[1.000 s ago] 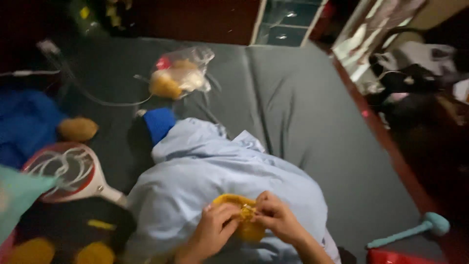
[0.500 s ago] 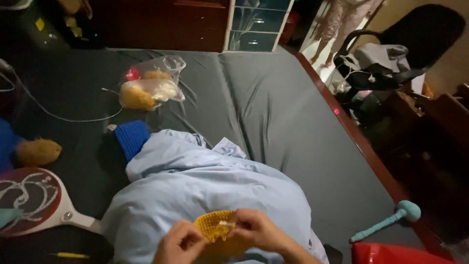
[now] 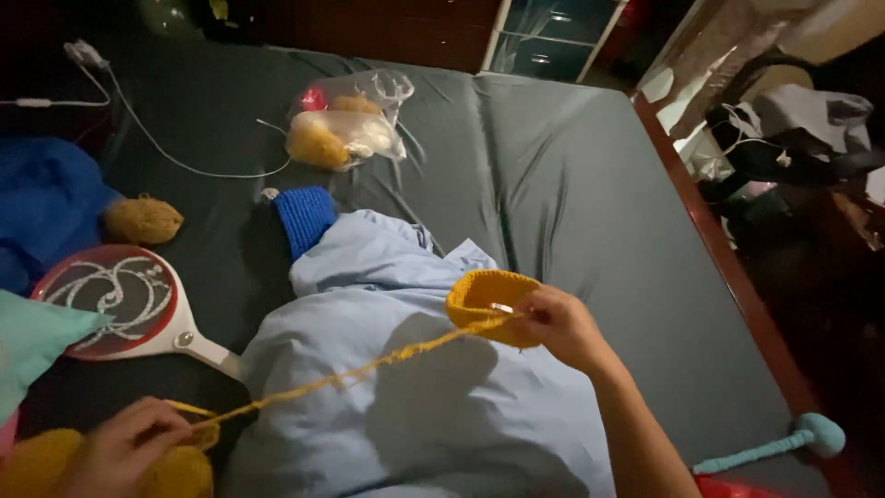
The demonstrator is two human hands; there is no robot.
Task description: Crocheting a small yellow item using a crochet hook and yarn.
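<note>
On the pale blue blanket (image 3: 415, 415) that covers the lap, the two hands work well apart. The right hand (image 3: 562, 327) is closed on a small yellow crocheted cup (image 3: 489, 300) and a slim metal hook (image 3: 505, 309), held up over the middle of the blanket. The left hand (image 3: 124, 447), at the blanket's near left edge, has its fingers curled around a taut strand of yellow yarn (image 3: 350, 373) and rests against a yellow yarn ball (image 3: 175, 470). Half a second earlier both hands were pressed together at the crochet piece, low on the blanket; now they have drawn apart and the strand stretches diagonally across the blanket between them, which suggests slack is being pulled from the ball before stitching goes on. Left of the blanket lies a round red-rimmed racket-shaped swatter (image 3: 115, 304) with a white handle, and beyond it a second, tan yarn ball (image 3: 143, 219). At the blanket's far edge a blue knitted cuff (image 3: 306, 217) protrudes. Farther up the dark grey bed (image 3: 572, 184) a clear plastic bag (image 3: 346, 129) holds more yarn, with a white cable (image 3: 166, 152) trailing to its left. Right of the blanket, near the bed's wooden edge, lies a teal handled tool (image 3: 784, 443).
</note>
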